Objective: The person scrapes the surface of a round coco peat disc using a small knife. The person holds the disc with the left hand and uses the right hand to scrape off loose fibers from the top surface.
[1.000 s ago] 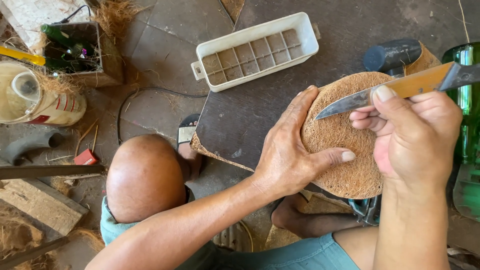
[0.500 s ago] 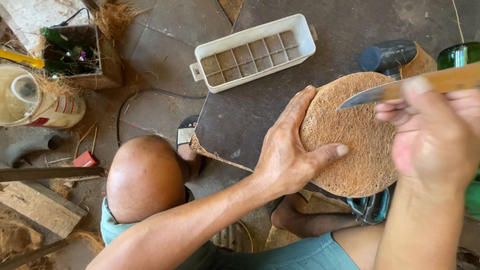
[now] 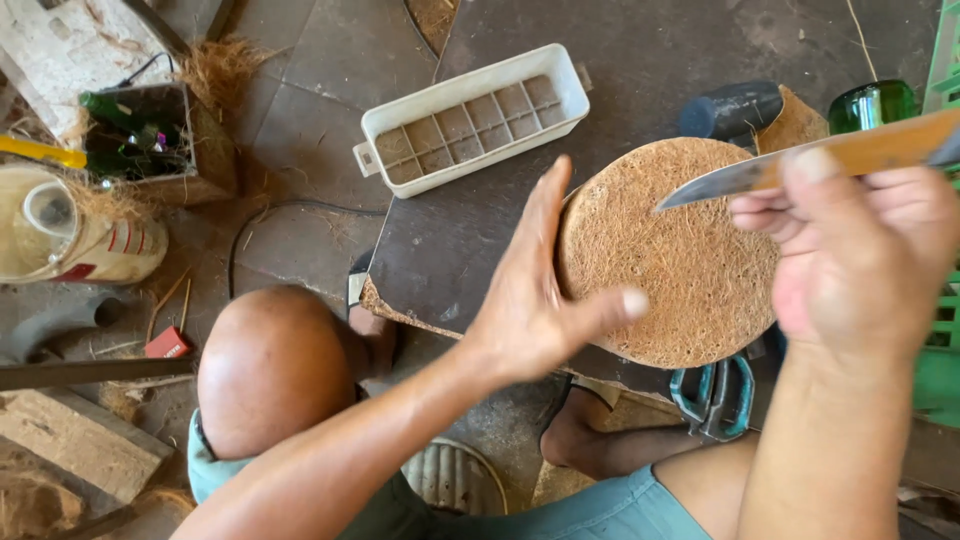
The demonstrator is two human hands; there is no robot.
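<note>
A view from above of a person seated at a dark counter [image 3: 470,240]. A round, flat disc of brown coconut fibre [image 3: 680,255] lies near the counter's front edge. The left hand [image 3: 545,300] cups the disc's left rim, fingers straight and together along the edge, thumb laid over the disc's lower surface; it steadies the disc without closing around it. The right hand [image 3: 865,255], to the right of the disc and partly over it, is closed around a knife [image 3: 790,165] with a pale wooden handle. The blade's long axis runs right to left, its tip over the disc's upper right part; whether it touches the fibre cannot be told. Beyond the disc sit a white compartment tray [image 3: 470,120] and a green bottle [image 3: 870,103]
</note>
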